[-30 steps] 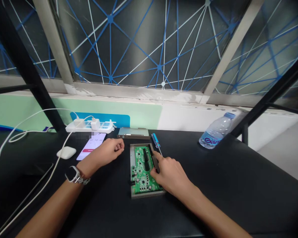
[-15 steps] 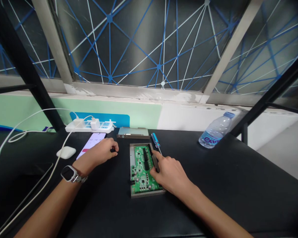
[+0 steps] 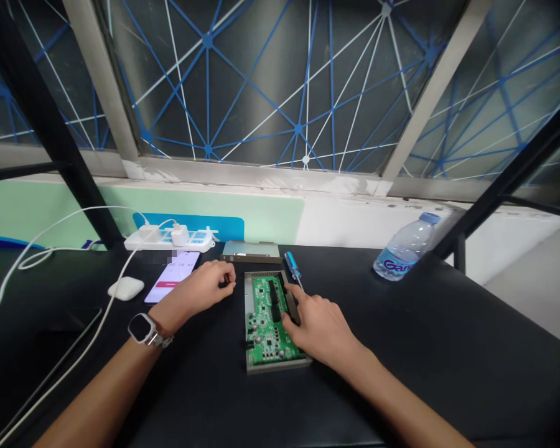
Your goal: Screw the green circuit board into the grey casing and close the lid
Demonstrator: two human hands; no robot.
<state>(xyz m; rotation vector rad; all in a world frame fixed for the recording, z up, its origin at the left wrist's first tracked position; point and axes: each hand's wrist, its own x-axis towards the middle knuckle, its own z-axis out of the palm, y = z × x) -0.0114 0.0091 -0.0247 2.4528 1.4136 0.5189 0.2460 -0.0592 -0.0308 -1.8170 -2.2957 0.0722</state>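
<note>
A green circuit board (image 3: 265, 333) lies in a shallow grey metal case (image 3: 277, 368) on the black table. My right hand (image 3: 322, 323) grips the right side of the case, index finger at its upper right edge and thumb over the board. To the left of the case, my left hand (image 3: 212, 286) hangs above the table with curled fingers, thumb and index drawn close. Anything between those fingertips is too small to make out. A screwdriver with a blue handle (image 3: 292, 264) lies just beyond the case, its tip close to my right index finger.
Behind the case lies a flat metal cover (image 3: 252, 250). On the left are a phone (image 3: 168, 283), a white earbud case (image 3: 126, 288), a power strip (image 3: 200, 239) and white cables (image 3: 103, 311). A plastic water bottle (image 3: 401, 252) leans at the right, near a black post.
My left hand has moved right, closer to the case, and its fingers have shifted a little. My right hand stays at the case with hardly any movement.
</note>
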